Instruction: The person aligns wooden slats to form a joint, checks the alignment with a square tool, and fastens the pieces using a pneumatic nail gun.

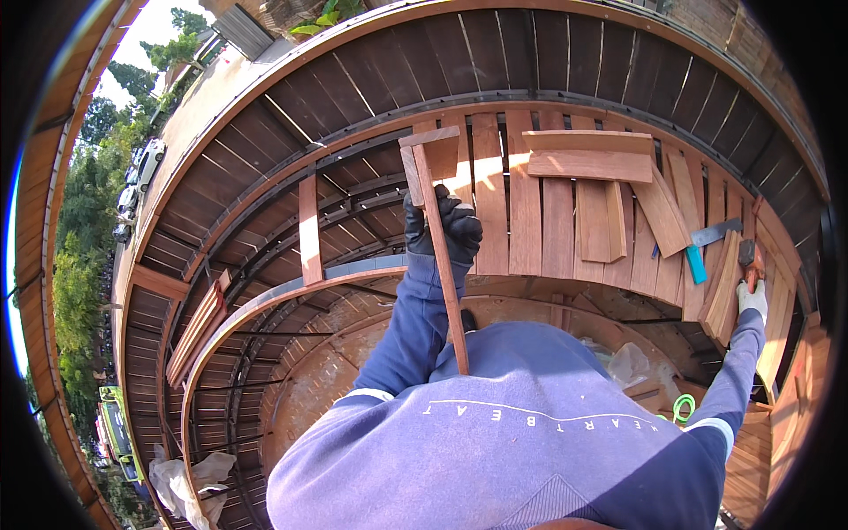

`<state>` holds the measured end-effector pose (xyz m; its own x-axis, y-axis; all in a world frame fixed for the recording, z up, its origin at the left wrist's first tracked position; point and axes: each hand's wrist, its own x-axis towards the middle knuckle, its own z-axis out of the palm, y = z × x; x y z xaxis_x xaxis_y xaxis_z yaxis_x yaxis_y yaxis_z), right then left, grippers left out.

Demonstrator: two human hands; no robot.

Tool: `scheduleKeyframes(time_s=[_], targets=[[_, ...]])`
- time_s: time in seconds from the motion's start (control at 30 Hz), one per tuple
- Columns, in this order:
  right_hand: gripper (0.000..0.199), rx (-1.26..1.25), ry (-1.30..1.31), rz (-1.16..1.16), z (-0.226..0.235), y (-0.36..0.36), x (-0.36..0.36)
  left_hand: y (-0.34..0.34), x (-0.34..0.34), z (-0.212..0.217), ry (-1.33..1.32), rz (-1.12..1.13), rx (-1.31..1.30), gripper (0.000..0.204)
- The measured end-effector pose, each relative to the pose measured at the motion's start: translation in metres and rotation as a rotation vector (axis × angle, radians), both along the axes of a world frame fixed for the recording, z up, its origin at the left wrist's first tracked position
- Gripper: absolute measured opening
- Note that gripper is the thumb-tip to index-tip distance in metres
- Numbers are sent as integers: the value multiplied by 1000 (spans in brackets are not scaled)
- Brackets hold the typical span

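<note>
My left hand [452, 225], in a black glove, is closed around a narrow reddish-brown wooden board [449, 300]. The board is seen along its thin edge and slants down toward my chest. At its upper end a short wooden piece [433, 137] lies crosswise; whether the two are joined I cannot tell. Far to the right, my right hand [753, 299] in a pale glove grips an orange and dark power tool [751, 256]. That tool is beside loose boards [723, 287]. Close by lies a handsaw with a teal handle [695, 264] and flat grey blade.
Slats [521, 212] cover part of a curved dark metal frame; open gaps show to the left, where one slat [309, 230] spans alone. Loose boards [590, 155] lie on the slats. A stack of strips [196, 331] rests at left. A slatted wall [565, 53] curves behind.
</note>
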<state>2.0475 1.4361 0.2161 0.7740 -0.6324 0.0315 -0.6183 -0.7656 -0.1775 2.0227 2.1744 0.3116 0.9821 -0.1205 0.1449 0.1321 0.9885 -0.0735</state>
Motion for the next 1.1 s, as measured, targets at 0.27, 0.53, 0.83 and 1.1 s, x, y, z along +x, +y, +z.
scheduleKeyframes(time_s=[0.27,0.53,0.83,1.1], targets=[[45,440,-894,521,120,240,-11,9,12,-8,100,96,432,43],[51,1075,-499,1251,188,506,-7,-24,-1,2,-32,62,576,58],[33,770,-714,1373,190,560,3,2,3,8,-79,-123,497,60],[36,1018,-591,1276,178,570,0,14,12,2,-57,-142,482,63]])
